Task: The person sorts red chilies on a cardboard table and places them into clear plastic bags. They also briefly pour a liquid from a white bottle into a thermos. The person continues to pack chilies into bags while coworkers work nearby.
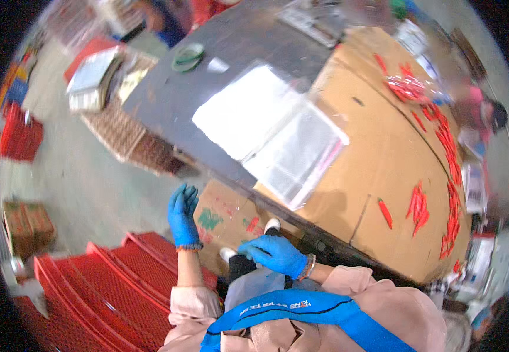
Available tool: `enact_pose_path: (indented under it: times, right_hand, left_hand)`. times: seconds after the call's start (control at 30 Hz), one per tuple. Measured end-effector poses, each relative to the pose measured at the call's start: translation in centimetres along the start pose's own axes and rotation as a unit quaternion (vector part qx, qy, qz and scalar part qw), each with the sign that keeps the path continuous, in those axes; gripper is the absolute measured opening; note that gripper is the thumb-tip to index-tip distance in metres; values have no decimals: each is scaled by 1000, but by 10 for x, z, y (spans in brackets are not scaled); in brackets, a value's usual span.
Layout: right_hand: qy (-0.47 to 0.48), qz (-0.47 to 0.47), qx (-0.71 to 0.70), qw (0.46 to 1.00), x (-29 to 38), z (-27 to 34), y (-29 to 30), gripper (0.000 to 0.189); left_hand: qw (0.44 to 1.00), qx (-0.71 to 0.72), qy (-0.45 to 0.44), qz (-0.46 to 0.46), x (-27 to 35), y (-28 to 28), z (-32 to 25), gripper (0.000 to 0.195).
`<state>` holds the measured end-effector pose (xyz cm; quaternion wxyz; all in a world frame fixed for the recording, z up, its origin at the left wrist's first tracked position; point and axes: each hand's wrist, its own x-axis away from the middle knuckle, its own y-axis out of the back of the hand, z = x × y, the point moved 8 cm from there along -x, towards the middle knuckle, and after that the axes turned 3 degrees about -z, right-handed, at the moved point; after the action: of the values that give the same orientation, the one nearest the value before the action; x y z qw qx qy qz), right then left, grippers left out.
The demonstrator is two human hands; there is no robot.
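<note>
My left hand [184,215], in a blue glove, is raised over the floor left of the table, fingers slightly bent and nothing seen in it. My right hand [276,256], gloved the same way, is in front of my body near the table edge; its fingers are curled and I cannot tell whether they hold anything. Ahead on the dark tabletop [162,101] lie white sheets [245,110] and clear plastic bags [300,154]. On the cardboard [346,176] to the right are a single red chili pepper [385,213], a small pile of chilies [418,209] and a long row of them [452,176].
Red plastic crates [104,281] stand close at my left. A printed cardboard sheet [219,211] lies by my feet. A green tape roll [188,57] and a bag of chilies [408,88] rest on the table. Another person [479,110] is beyond its right side.
</note>
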<state>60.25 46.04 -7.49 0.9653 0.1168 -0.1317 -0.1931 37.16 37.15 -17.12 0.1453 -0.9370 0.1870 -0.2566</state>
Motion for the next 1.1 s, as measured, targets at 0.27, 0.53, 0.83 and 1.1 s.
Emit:
enact_pose_path:
  times: [0.27, 0.53, 0.83, 1.1]
  right_hand:
    - [-12, -206, 147, 967, 80, 8, 140, 24]
    - [-35, -292, 188, 937, 109, -46, 182, 30]
    - [3, -358, 217, 908, 107, -48, 185, 23]
    - [12, -437, 246, 865, 115, -43, 188, 19]
  left_hand:
    - [975, -162, -102, 116, 76, -111, -62, 30]
    - [898, -277, -150, 307, 113, -262, -35, 25]
    - [764, -422, -271, 406, 124, -332, -9, 22]
    - [684, -456, -199, 534, 141, -359, 15, 20]
